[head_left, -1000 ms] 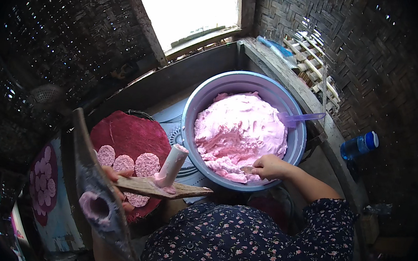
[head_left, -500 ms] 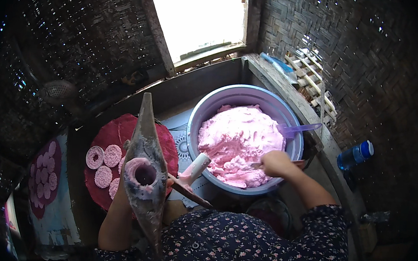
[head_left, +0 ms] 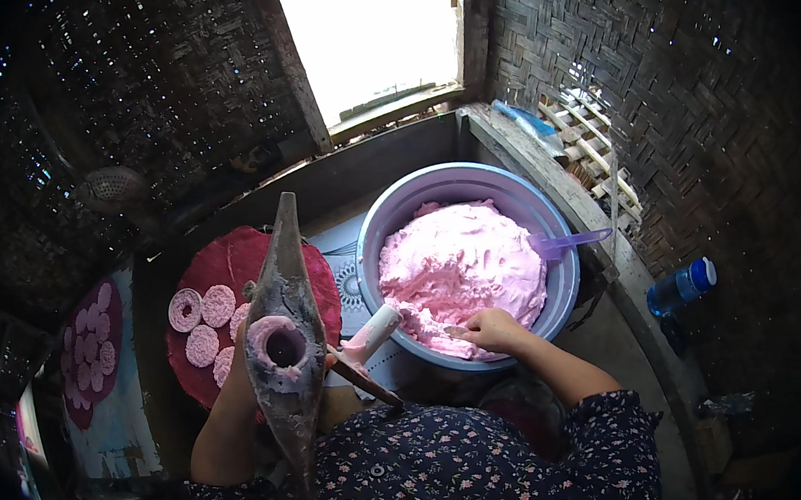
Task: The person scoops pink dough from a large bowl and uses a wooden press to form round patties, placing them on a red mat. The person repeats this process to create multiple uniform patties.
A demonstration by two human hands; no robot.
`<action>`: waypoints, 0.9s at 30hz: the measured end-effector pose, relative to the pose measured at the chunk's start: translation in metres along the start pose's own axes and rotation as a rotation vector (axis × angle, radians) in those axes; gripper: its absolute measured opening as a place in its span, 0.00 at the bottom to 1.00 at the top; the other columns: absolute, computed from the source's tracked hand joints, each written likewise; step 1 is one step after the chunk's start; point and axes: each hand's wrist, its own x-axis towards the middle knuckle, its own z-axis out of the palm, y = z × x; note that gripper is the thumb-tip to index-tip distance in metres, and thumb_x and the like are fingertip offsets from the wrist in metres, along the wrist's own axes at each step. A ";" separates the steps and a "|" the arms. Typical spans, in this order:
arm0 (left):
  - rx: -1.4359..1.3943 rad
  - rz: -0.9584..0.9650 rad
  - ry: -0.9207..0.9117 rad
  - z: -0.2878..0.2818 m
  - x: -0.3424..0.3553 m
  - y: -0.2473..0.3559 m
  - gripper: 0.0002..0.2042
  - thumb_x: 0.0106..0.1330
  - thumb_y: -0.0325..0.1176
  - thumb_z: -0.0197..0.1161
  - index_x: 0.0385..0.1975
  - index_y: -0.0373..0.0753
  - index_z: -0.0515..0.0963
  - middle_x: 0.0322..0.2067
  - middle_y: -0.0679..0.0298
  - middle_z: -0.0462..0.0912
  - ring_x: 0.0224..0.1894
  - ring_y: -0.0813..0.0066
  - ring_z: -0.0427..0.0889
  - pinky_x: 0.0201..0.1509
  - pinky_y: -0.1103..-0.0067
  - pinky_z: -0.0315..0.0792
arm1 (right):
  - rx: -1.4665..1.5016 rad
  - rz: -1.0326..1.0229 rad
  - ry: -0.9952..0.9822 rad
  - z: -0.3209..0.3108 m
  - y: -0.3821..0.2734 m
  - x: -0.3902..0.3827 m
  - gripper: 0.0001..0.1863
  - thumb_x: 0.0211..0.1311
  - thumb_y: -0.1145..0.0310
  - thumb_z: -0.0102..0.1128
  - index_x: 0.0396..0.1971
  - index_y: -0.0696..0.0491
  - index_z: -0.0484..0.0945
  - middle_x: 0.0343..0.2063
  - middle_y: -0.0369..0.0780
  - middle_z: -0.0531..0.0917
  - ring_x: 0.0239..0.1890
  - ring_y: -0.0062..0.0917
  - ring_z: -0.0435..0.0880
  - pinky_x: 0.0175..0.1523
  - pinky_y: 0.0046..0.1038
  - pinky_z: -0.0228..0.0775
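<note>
My left hand (head_left: 241, 355) is wrapped round a long wooden press (head_left: 295, 274) that tapers at both ends. The press hides most of that hand. Pink paste rims the round hole in its middle. My right hand (head_left: 495, 333) is closed round a small flat-ended metal tool (head_left: 456, 331), its exact kind unclear, its tip at the pink dough (head_left: 476, 257). A large purple-blue basin (head_left: 377, 217) holds this dough. Between press and basin, a white cylinder (head_left: 378, 327) smeared with pink paste is joined to a wooden bar (head_left: 365, 380).
Left of the press lies a dark red round sheet (head_left: 229, 254) with several pink textured discs (head_left: 203, 345). More discs are on another sheet (head_left: 74, 393) at far left. A purple scoop (head_left: 573, 239) leans on the basin rim. A blue bottle (head_left: 678, 293) stands at right.
My right hand has moved left and slightly down in the basin, toward its near side. The press has shifted slightly right and down in the picture.
</note>
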 end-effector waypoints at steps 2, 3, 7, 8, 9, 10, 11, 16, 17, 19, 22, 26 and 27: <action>0.438 0.225 0.030 -0.005 0.010 -0.004 0.18 0.50 0.22 0.69 0.43 0.34 0.74 0.38 0.59 0.80 0.40 0.77 0.80 0.42 0.80 0.76 | 0.232 -0.059 0.006 -0.022 -0.004 -0.012 0.26 0.53 0.44 0.59 0.27 0.57 0.83 0.19 0.44 0.81 0.24 0.31 0.80 0.33 0.32 0.70; 0.671 0.411 -0.002 -0.006 0.016 -0.004 0.18 0.51 0.24 0.69 0.43 0.34 0.74 0.37 0.60 0.79 0.38 0.78 0.80 0.41 0.81 0.77 | 0.330 -0.066 0.015 -0.038 -0.004 -0.020 0.26 0.53 0.45 0.59 0.28 0.57 0.83 0.18 0.42 0.80 0.23 0.28 0.79 0.33 0.30 0.70; 0.908 0.707 0.124 0.017 0.043 0.012 0.28 0.41 0.42 0.74 0.42 0.35 0.73 0.34 0.59 0.79 0.36 0.69 0.81 0.43 0.76 0.75 | 0.359 -0.209 0.020 -0.106 -0.011 -0.055 0.22 0.54 0.53 0.63 0.33 0.60 0.82 0.20 0.35 0.79 0.26 0.15 0.75 0.32 0.21 0.66; 0.705 0.558 0.186 0.029 0.047 0.016 0.27 0.40 0.41 0.74 0.40 0.36 0.75 0.33 0.58 0.79 0.36 0.68 0.81 0.43 0.75 0.75 | 0.407 -0.255 0.020 -0.119 -0.015 -0.063 0.19 0.55 0.57 0.64 0.35 0.61 0.81 0.22 0.32 0.79 0.27 0.12 0.74 0.32 0.19 0.66; 0.911 0.710 0.172 0.042 0.055 0.023 0.24 0.43 0.41 0.72 0.39 0.35 0.76 0.33 0.55 0.78 0.36 0.61 0.81 0.42 0.71 0.74 | 0.466 -0.328 0.013 -0.130 -0.020 -0.069 0.17 0.55 0.61 0.64 0.36 0.62 0.80 0.23 0.29 0.78 0.27 0.09 0.72 0.32 0.17 0.65; 0.989 0.622 0.135 0.054 0.063 0.029 0.23 0.45 0.43 0.71 0.39 0.36 0.76 0.33 0.53 0.78 0.37 0.58 0.80 0.42 0.68 0.74 | 0.468 -0.284 -0.022 -0.140 -0.026 -0.073 0.19 0.56 0.63 0.65 0.40 0.63 0.79 0.28 0.27 0.78 0.31 0.08 0.72 0.35 0.15 0.64; 1.063 0.541 0.105 0.066 0.071 0.035 0.23 0.46 0.44 0.69 0.39 0.36 0.77 0.33 0.51 0.77 0.37 0.55 0.80 0.42 0.66 0.73 | 0.536 -0.321 -0.039 -0.147 -0.033 -0.076 0.19 0.56 0.63 0.65 0.40 0.63 0.79 0.28 0.28 0.79 0.31 0.09 0.72 0.36 0.15 0.64; 1.050 0.540 -0.088 0.099 0.089 0.046 0.24 0.50 0.51 0.61 0.42 0.41 0.77 0.38 0.46 0.77 0.42 0.48 0.77 0.46 0.64 0.70 | 0.170 -0.500 0.060 -0.177 -0.069 -0.081 0.17 0.57 0.63 0.63 0.44 0.56 0.79 0.31 0.35 0.83 0.33 0.14 0.78 0.39 0.19 0.69; 1.070 0.572 -0.093 0.100 0.090 0.047 0.23 0.51 0.50 0.61 0.42 0.41 0.77 0.38 0.46 0.77 0.43 0.48 0.77 0.47 0.64 0.70 | -0.067 -0.438 0.112 -0.188 -0.077 -0.083 0.17 0.57 0.63 0.63 0.45 0.54 0.80 0.32 0.37 0.84 0.33 0.16 0.79 0.39 0.20 0.70; 1.140 0.545 -0.148 0.104 0.092 0.046 0.22 0.51 0.50 0.60 0.42 0.41 0.78 0.39 0.46 0.77 0.43 0.49 0.77 0.47 0.64 0.70 | -0.432 -0.529 0.363 -0.203 -0.095 -0.089 0.16 0.51 0.62 0.67 0.42 0.46 0.82 0.24 0.36 0.82 0.27 0.25 0.81 0.35 0.28 0.70; 1.200 0.530 -0.174 0.112 0.096 0.043 0.21 0.52 0.49 0.60 0.41 0.42 0.78 0.39 0.46 0.77 0.44 0.49 0.77 0.48 0.64 0.70 | -0.647 -0.672 0.597 -0.210 -0.127 -0.098 0.11 0.49 0.59 0.65 0.33 0.45 0.80 0.25 0.36 0.81 0.30 0.28 0.81 0.40 0.33 0.68; 1.303 0.461 -0.121 0.116 0.107 0.036 0.22 0.51 0.50 0.60 0.41 0.42 0.79 0.39 0.47 0.77 0.44 0.50 0.77 0.48 0.65 0.70 | -1.026 -0.878 0.910 -0.168 -0.165 -0.091 0.05 0.49 0.63 0.58 0.23 0.46 0.72 0.20 0.31 0.75 0.24 0.20 0.75 0.32 0.29 0.61; 1.289 0.396 -0.120 0.114 0.110 0.033 0.24 0.50 0.51 0.61 0.42 0.42 0.78 0.40 0.48 0.78 0.44 0.51 0.77 0.47 0.65 0.70 | -1.168 -0.881 0.948 -0.154 -0.168 -0.090 0.03 0.52 0.64 0.55 0.24 0.45 0.72 0.20 0.30 0.74 0.24 0.19 0.74 0.32 0.27 0.60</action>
